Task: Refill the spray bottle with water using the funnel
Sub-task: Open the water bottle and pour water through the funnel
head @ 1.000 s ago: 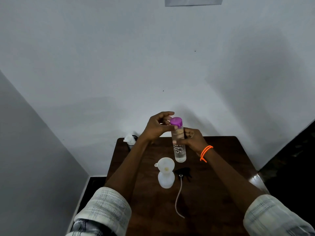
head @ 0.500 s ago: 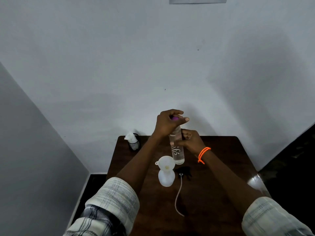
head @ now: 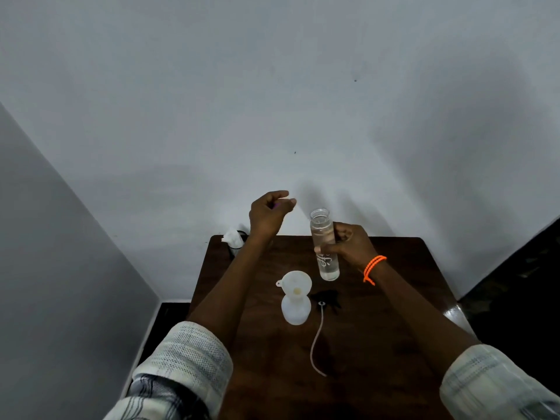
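Two hands are raised over a dark wooden table (head: 378,328) set against a white wall. At the far left corner of the table sits a small holder with white tissue (head: 231,237). The left hand (head: 268,215) is curled closed above the table's back edge, with a sliver of purple, the cap (head: 277,205), showing between its fingers. Below it, near the middle of the table, a white spray bottle (head: 296,309) stands upright with a white funnel (head: 296,283) seated in its neck. Just right of it lies the black sprayer head (head: 328,298), its tube (head: 316,341) trailing toward the viewer. The right hand (head: 351,245), orange band (head: 373,268) at the wrist, grips a clear, uncapped water bottle (head: 325,247), upright above the table.
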Demonstrator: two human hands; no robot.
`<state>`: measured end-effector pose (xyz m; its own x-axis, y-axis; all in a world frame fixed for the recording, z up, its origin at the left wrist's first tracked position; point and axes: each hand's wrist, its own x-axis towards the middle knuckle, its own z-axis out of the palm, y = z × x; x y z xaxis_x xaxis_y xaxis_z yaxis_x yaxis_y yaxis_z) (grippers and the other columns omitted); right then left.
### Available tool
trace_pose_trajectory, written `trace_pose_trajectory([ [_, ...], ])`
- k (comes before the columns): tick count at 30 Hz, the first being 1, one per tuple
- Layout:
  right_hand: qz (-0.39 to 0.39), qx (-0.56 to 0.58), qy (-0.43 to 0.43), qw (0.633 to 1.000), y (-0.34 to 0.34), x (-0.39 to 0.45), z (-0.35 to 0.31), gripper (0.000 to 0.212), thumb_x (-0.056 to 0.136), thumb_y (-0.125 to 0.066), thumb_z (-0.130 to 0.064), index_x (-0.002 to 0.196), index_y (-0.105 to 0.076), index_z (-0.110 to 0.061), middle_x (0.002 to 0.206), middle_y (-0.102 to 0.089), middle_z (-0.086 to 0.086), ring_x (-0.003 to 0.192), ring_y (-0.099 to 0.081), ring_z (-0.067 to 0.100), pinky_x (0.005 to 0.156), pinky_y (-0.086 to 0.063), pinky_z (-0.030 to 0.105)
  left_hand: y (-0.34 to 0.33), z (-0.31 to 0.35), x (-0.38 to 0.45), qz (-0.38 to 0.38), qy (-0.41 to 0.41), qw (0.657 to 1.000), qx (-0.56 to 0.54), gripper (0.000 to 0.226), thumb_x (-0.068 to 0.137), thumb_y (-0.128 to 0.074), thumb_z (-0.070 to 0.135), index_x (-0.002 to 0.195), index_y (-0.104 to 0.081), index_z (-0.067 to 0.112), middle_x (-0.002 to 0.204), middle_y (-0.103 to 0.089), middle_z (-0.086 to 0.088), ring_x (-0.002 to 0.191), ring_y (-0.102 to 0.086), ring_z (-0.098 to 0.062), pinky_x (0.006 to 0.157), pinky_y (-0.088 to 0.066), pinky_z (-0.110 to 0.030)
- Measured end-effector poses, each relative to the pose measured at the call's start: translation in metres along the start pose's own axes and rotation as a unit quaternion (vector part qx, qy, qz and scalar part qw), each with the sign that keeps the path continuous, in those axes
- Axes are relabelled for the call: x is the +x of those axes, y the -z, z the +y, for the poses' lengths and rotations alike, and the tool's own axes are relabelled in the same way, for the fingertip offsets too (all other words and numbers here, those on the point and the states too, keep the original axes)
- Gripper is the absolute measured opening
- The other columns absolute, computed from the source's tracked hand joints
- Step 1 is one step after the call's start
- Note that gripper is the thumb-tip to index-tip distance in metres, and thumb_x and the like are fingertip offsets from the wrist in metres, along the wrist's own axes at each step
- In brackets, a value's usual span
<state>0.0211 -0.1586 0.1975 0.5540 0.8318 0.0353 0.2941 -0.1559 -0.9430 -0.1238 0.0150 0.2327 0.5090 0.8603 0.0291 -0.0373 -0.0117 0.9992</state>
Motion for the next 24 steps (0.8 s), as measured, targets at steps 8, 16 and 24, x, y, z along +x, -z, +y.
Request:
trace_pose_trajectory([
  [8, -0.014, -0.094, -0.014, 0.995, 0.009, -0.014, 0.024, 0.05, 0.055, -0.097, -0.016, 0.101, -0.08, -0.025, 0.09, -0.079, -0.01, 0.087, -0.075, 0.005, 0.08, -0.06, 0.027, 0.043, -0.079, -0.029, -0.019, 0.117, 0.981, 0.152, 0.02, 0.078, -0.086, 0.032, 0.087, -0.079, 0.016, 0.079, -0.078, -0.006, 0.072, -0.074, -0.016, 0.077, -0.059, -0.024],
  [16, -0.061, -0.179, -0.032, 0.982, 0.005, -0.025, 0.056, 0.061, 0.053, -0.098, -0.018, 0.11, -0.078, -0.024, 0.096, -0.078, -0.013, 0.09, -0.072, -0.004, 0.077, -0.054, 0.009, 0.056, -0.143, -0.049, -0.014, 0.221, 0.956, 0.193, 0.028, 0.079, -0.081, 0.05, 0.078, -0.08, 0.022, 0.063, -0.074, -0.004, 0.058, -0.067, -0.01, 0.071, -0.058, -0.029],
  [24, -0.078, -0.209, -0.026, 0.974, -0.003, -0.028, 0.075, 0.069, 0.054, -0.097, -0.021, 0.119, -0.074, -0.025, 0.107, -0.077, -0.011, 0.095, -0.07, -0.005, 0.086, -0.058, 0.023, 0.046, -0.167, -0.057, -0.001, 0.277, 0.949, 0.152, 0.029, 0.078, -0.084, 0.041, 0.075, -0.081, 0.012, 0.062, -0.073, -0.007, 0.053, -0.065, -0.011, 0.061, -0.051, -0.024],
])
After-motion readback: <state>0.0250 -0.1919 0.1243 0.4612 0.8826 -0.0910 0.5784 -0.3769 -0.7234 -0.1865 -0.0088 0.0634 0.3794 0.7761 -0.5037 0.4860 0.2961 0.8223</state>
